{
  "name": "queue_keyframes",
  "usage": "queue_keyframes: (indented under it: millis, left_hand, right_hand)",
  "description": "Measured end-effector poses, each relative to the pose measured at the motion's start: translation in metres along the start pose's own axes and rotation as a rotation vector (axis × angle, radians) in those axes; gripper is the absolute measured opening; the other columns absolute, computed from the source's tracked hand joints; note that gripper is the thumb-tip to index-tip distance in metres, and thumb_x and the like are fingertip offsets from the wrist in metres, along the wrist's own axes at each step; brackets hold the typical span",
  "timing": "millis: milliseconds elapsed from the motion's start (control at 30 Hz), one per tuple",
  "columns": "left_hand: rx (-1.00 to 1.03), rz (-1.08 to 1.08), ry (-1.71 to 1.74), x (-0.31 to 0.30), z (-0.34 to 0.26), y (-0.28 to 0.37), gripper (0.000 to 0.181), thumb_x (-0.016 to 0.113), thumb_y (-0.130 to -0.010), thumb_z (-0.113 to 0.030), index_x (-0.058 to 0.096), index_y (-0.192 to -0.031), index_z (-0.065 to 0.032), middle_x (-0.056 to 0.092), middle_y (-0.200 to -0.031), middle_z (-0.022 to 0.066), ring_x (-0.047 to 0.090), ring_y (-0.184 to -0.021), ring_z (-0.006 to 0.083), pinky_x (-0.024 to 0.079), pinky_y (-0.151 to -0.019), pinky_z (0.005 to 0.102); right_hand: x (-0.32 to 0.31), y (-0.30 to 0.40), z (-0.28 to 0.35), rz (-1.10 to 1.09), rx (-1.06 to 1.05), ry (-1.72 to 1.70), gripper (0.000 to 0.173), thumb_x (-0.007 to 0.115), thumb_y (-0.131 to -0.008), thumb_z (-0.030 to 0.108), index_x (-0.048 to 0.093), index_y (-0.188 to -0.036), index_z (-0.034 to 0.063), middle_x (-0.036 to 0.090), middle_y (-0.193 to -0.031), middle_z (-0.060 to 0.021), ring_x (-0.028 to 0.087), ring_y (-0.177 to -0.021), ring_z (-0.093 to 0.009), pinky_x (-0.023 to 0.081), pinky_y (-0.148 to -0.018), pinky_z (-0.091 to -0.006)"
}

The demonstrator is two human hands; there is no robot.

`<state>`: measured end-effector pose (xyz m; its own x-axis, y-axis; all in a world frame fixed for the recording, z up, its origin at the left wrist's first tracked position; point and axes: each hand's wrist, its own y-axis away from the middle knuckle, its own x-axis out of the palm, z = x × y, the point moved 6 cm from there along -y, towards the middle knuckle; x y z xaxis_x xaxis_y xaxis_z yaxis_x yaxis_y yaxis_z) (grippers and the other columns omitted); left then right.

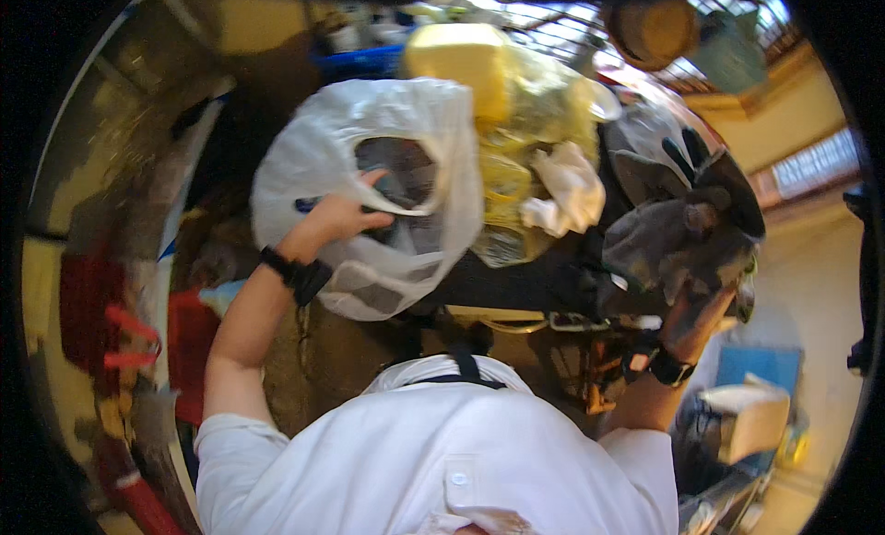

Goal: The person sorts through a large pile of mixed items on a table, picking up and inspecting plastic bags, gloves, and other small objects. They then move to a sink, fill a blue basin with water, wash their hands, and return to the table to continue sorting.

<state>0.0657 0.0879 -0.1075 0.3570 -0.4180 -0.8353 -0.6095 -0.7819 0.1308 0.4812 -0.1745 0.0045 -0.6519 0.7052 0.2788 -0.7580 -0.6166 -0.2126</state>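
Observation:
On the dark table lies a white plastic bag [311,141] with its mouth facing up and dark contents showing inside. My left hand [346,213] is at the bag's mouth, with the rim of the bag between its thumb and fingers. At the right, a bundle of grey cloth items, perhaps gloves or garments [657,241], covers most of my right hand [691,296]; its fingers are hidden. Between the two lie a yellow plastic bag [505,182] and a crumpled pale cloth [570,186].
Behind the bags stands a yellow plastic container [453,65], beside a blue crate [359,61] of items. A woven basket [653,30] is near the window grille at the upper right. Red plastic chairs [93,300] stand at the left, a cardboard box [753,424] at the lower right.

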Motion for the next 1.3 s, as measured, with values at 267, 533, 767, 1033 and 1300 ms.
queue_keyframes:
  millis: [267,533,767,1033,1300]
  left_hand:
    - [0.274,-0.356,-0.120,-0.009,-0.007,0.010,0.031,0.064,-0.063,0.008,0.053,-0.090,-0.0023,0.054,-0.088,0.0165,0.055,-0.080,0.0377,0.044,-0.070,0.0402]
    - [0.171,-0.329,-0.430,-0.049,-0.128,0.072,0.031,0.064,-0.065,0.007,0.056,-0.093,-0.0040,0.058,-0.094,0.0160,0.059,-0.088,0.0377,0.048,-0.072,0.0429]
    - [0.535,-0.336,-0.165,-0.040,-0.231,0.081,0.040,0.064,-0.057,0.010,0.062,-0.094,-0.0037,0.060,-0.098,0.0130,0.061,-0.087,0.0335,0.051,-0.073,0.0385]
    - [0.605,-0.077,0.110,0.124,-0.238,-0.017,0.028,0.063,-0.071,0.002,0.060,-0.098,-0.0049,0.058,-0.097,0.0121,0.059,-0.092,0.0330,0.050,-0.074,0.0386]
    - [0.519,-0.302,-0.119,0.178,-0.232,-0.081,0.035,0.065,-0.072,-0.009,0.055,-0.106,-0.0064,0.053,-0.113,0.0181,0.058,-0.093,0.0344,0.052,-0.075,0.0412]
  right_hand:
    - [-0.055,-0.027,0.036,0.023,-0.238,0.129,0.036,0.056,-0.094,0.024,0.050,-0.123,0.0032,0.058,-0.110,-0.0055,0.056,-0.099,-0.014,0.047,-0.083,-0.0259]
    - [-0.091,-0.033,-0.020,-0.002,-0.517,0.793,0.037,0.075,-0.073,0.005,0.060,-0.107,0.0037,0.061,-0.100,-0.0063,0.062,-0.088,-0.019,0.051,-0.078,-0.0312]
    - [-0.089,-0.040,-0.129,0.208,-0.390,1.318,0.057,0.069,-0.070,0.000,0.053,-0.124,0.0114,0.044,-0.132,-0.0160,0.045,-0.118,-0.038,0.041,-0.096,-0.0414]
    - [-0.095,-0.048,-0.144,0.247,-0.250,1.131,0.079,0.067,-0.070,0.001,0.038,-0.142,0.0129,0.024,-0.151,-0.0213,0.026,-0.136,-0.041,0.026,-0.109,-0.0451]
    - [-0.084,-0.022,-0.135,0.148,-0.080,0.809,0.083,0.070,-0.082,0.026,0.023,-0.149,0.0108,0.013,-0.154,-0.0220,0.011,-0.143,-0.036,0.011,-0.114,-0.0484]
